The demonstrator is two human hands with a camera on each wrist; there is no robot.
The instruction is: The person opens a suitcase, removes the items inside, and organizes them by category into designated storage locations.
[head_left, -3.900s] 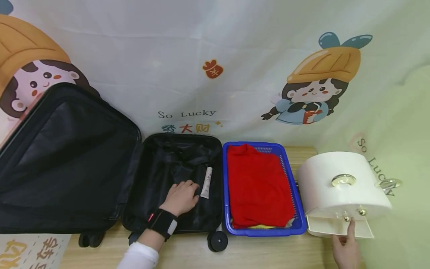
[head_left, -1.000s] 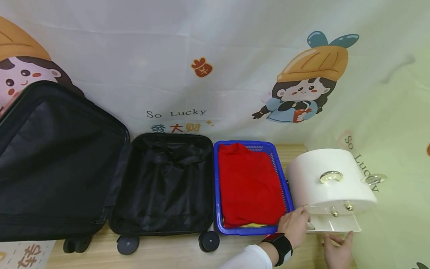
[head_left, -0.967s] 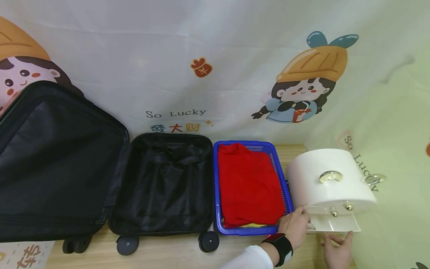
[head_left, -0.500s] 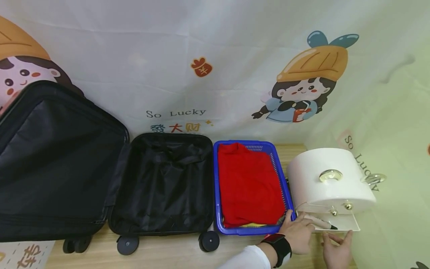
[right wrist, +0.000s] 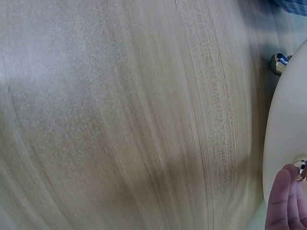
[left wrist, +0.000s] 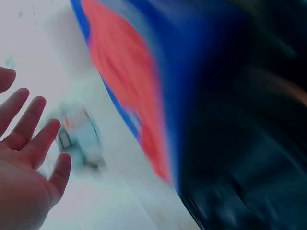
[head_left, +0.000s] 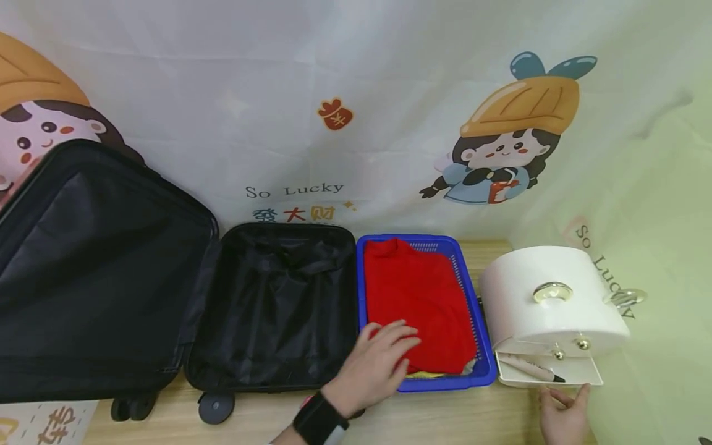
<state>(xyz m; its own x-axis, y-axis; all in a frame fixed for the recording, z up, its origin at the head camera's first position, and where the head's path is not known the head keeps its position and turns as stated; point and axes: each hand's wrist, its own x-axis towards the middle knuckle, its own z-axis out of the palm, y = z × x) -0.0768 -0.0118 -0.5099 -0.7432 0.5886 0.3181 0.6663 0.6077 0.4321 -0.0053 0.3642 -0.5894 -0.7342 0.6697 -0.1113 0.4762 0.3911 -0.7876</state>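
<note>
My left hand [head_left: 375, 368], a dark band on its wrist, is over the front left corner of a blue basket [head_left: 445, 385]. Its fingers are spread and hold nothing; the left wrist view shows the left hand [left wrist: 29, 163] with its palm bare. Folded red cloth [head_left: 419, 303] fills most of the basket. At the right, my right hand [head_left: 564, 417] touches the front of a pulled-out drawer [head_left: 581, 369] with its fingertips. In that drawer lies a slim whitish tube-like thing [head_left: 528, 367] with a black tip. Straight fingers [right wrist: 278, 201] show at the right wrist view's corner.
An unfolded black suitcase [head_left: 272, 334] stands left of the basket, its lid [head_left: 111, 266] leaning against the backdrop. Above the drawer rises the white rounded storage box [head_left: 534, 272] with gold-coloured knobs and handles. Wooden tabletop [head_left: 445, 420] lies in front.
A white tube lay in the suitcase near my left hand; it is gone from there. The slim thing has come into the drawer. My left hand has withdrawn leftward from it; the right stays.
</note>
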